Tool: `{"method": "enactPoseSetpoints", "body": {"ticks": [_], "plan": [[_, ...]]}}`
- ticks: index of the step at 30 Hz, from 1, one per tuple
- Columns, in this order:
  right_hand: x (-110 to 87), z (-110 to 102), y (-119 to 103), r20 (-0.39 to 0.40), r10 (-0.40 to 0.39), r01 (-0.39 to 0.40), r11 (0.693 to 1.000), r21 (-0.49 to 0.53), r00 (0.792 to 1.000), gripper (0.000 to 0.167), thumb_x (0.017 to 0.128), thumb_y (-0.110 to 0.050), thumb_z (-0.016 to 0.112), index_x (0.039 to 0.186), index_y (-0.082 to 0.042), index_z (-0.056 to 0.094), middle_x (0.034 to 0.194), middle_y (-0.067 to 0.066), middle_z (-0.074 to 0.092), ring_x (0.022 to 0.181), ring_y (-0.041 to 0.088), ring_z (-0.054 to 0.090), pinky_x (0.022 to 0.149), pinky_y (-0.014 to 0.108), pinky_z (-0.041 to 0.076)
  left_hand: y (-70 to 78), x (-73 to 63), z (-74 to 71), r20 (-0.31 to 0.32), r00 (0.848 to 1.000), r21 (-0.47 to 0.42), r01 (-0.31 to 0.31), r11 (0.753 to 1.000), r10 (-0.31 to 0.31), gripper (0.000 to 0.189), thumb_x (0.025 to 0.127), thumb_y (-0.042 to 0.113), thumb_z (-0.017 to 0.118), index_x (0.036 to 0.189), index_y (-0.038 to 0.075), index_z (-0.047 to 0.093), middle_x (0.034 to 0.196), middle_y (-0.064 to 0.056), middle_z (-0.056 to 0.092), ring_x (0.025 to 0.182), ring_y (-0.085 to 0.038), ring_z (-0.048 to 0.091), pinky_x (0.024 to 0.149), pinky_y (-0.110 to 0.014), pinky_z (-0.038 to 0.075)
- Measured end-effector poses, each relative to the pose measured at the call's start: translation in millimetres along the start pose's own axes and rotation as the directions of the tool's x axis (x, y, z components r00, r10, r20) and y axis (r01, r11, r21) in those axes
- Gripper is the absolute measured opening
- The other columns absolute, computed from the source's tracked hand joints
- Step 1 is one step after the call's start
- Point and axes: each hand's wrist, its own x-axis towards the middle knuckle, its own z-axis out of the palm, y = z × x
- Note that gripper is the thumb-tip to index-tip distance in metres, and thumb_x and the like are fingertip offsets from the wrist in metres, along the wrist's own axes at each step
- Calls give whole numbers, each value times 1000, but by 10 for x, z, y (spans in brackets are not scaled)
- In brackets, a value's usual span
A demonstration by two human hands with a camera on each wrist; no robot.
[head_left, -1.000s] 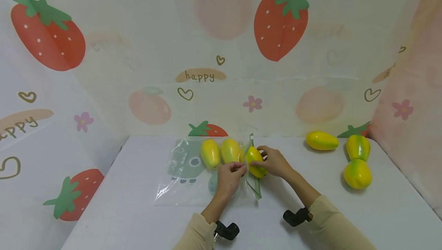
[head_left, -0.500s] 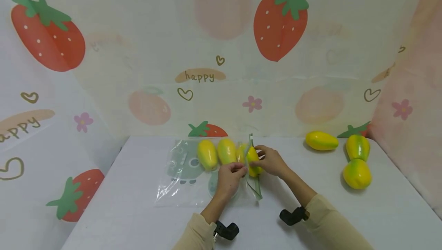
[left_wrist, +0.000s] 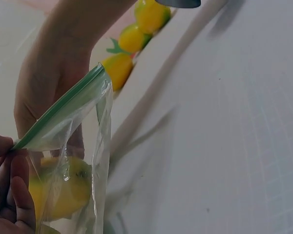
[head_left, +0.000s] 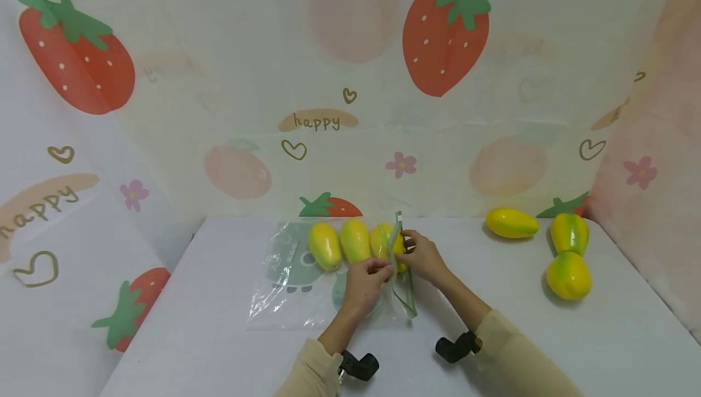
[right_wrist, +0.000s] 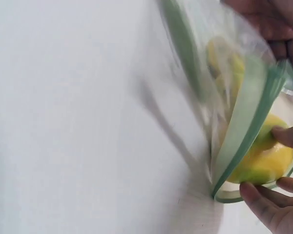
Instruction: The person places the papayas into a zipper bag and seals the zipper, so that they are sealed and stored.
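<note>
Strawberry backdrop (head_left: 235,68), white table (head_left: 202,360). Left hand (head_left: 361,284) pinched a clear bag (head_left: 323,299) by its green zip (left_wrist: 61,105); right hand (head_left: 424,258), the nearer one, gripped a yellow-green fruit (head_left: 382,240) to its left, in the mouth, lying roughly lengthwise along the opening.

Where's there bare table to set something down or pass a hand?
Table: left of the bag, out to the table edge; between right forearm and three loose fruits; front right, between those fruits and right sleeve. Crowded: bag mouth, with left hand, right hand and gripped fruit.
</note>
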Motion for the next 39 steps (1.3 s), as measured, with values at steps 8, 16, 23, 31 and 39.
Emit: {"method": "enactPoseSetpoints", "body": {"ticks": [8,16,23,31,39], "plan": [[-42,29,-9,-5,-9,9,999,45,1000,58,85,-12,70,137,2,47,122,26,63,109,38,64,88,43,55,17,-5,-4,-6,1000,4,-22,1000,22,18,88,13,70,95,-3,72,83,-9,70,72,-7,57,67,-20,48],[16,90,34,-33,4,1,992,130,999,54,85,-8,68,134,3,49,121,26,63,108,39,64,87,43,55,-4,2,-7,8,1000,24,-4,1000,4,18,88,13,70,96,-2,73,83,-8,70,71,-6,57,65,-19,47],[48,151,24,-80,13,5,975,222,997,44,84,-10,70,124,3,56,114,24,66,102,36,68,83,40,56,4,5,-9,9,1000,-4,-12,1000,12,17,87,11,70,95,-4,73,80,-7,70,69,-5,57,64,-18,46],[60,164,59,-24,-31,36,977,211,999,23,87,-10,66,107,2,63,108,20,69,100,33,69,81,38,54,-15,0,-2,5,1000,3,-26,1000,26,18,87,12,70,95,-4,73,82,-10,71,69,-5,57,64,-17,47],[40,51,104,-8,-84,85,991,107,996,34,90,-12,64,119,4,62,110,20,68,103,35,67,82,39,56,-40,2,-5,3,1000,16,-14,1000,13,19,88,12,68,99,-4,72,85,-10,71,71,-5,57,67,-19,47]]}}
